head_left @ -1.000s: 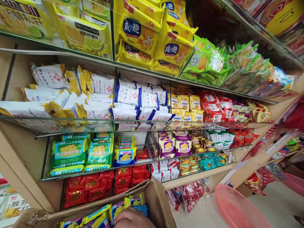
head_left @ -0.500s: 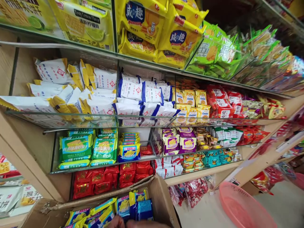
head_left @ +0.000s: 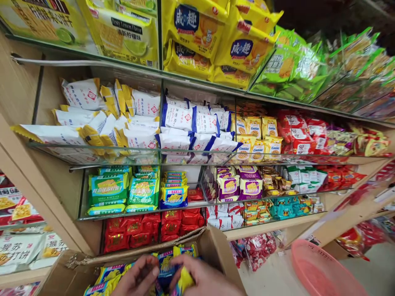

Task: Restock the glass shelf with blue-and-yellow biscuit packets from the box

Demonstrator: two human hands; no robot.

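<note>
Both hands are over an open cardboard box [head_left: 222, 250] at the bottom of the view, among blue-and-yellow biscuit packets [head_left: 112, 272]. My right hand [head_left: 206, 277] is closed around a biscuit packet [head_left: 186, 280], whose yellow end shows under the fingers. My left hand [head_left: 137, 276] has its fingers curled and the thumb close to them; what they hold, if anything, is hidden. Between the hands lie more packets of the same kind. On the shelf just above the box stands a short stack of matching blue-and-yellow packets [head_left: 174, 196].
Green soda biscuit packs [head_left: 108, 189] are left of that stack, purple-and-cream packs [head_left: 228, 187] right of it. Red packets [head_left: 132, 232] lie behind the box. Glass shelf edges [head_left: 197, 154] run across above. A pink plastic basket [head_left: 321, 267] stands on the floor at the right.
My hands have risen further into view over the box, and a packet now shows in my right hand. The whole scene has shifted slightly to the right.
</note>
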